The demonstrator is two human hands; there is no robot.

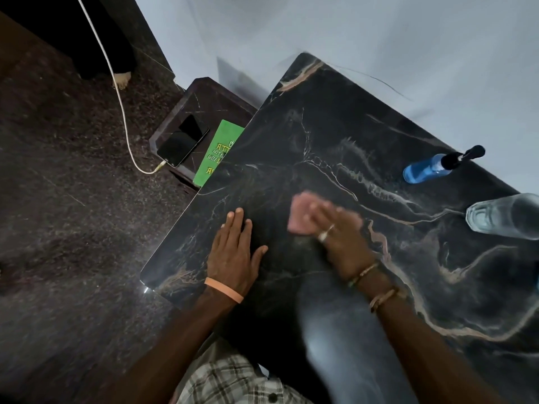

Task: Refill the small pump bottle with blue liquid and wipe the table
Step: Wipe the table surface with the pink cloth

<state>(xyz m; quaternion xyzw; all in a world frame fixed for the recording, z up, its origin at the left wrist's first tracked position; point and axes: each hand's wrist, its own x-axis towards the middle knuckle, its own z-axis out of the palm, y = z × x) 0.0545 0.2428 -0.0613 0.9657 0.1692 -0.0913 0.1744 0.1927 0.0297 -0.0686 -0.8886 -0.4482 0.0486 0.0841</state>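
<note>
Hands both on black veined marble surface (320, 135). Left hand (233, 252) lies flat, palm down, near left edge, grip released. Right hand (335, 231), motion-blurred, presses crumpled pink cloth (300, 211) against surface with stretched fingers, grip released, not clenched. Small clear pump bottle holding blue liquid (428, 167), black pump head on, stands near far edge, well apart from cloth. Large clear plastic bottle (501, 215) at right edge. Black smartphone (183, 139) with white cable (116, 91) beside green printed card (218, 150) on low dark side table (210, 94).
</note>
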